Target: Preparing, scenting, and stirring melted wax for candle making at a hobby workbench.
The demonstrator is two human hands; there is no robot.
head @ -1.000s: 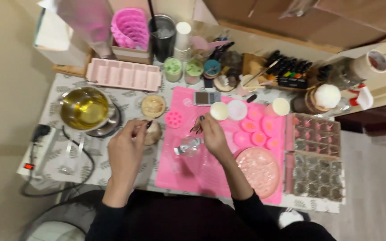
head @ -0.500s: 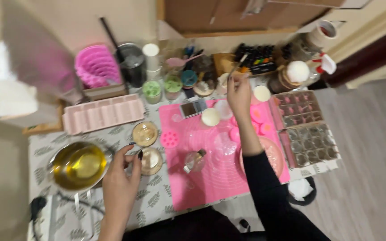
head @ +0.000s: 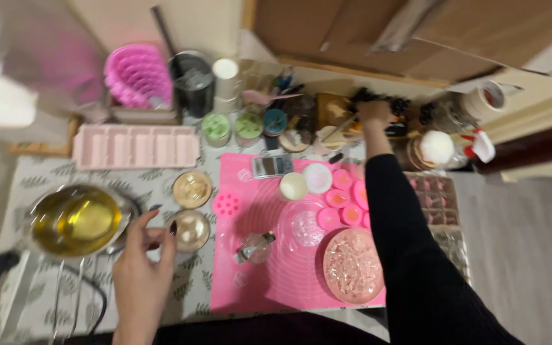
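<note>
Near edge of the leaf-patterned table (head: 161,185): the left hand (head: 140,275) rises from the front, fingers loosely curled and holding nothing, its dark-nailed fingertips (head: 172,227) just beside a small round glass jar of pale wax (head: 190,230). To its left, near the left edge, stands a round metal pot of yellow liquid (head: 75,220) over a black cable (head: 91,291). Right of the jar, a pink silicone mat (head: 269,281) covers the middle of the table and carries a small clear glass bottle lying tilted (head: 253,246), a round pink tray of clear pieces (head: 352,265), several small round pink moulds (head: 340,204) and a white disc (head: 293,186). Farther back lie a second round jar (head: 192,189), a long pale pink rectangular mould (head: 135,147) and a small grey scale (head: 272,166). At the far edge, the right hand (head: 373,114), at the end of a black sleeve (head: 397,211), reaches into a cluster of small dark bottles (head: 391,105); blur prevents telling whether it grips anything. Beside these stand three green and teal lidded cups (head: 244,124) and a bright pink ribbed mould (head: 137,76).
</note>
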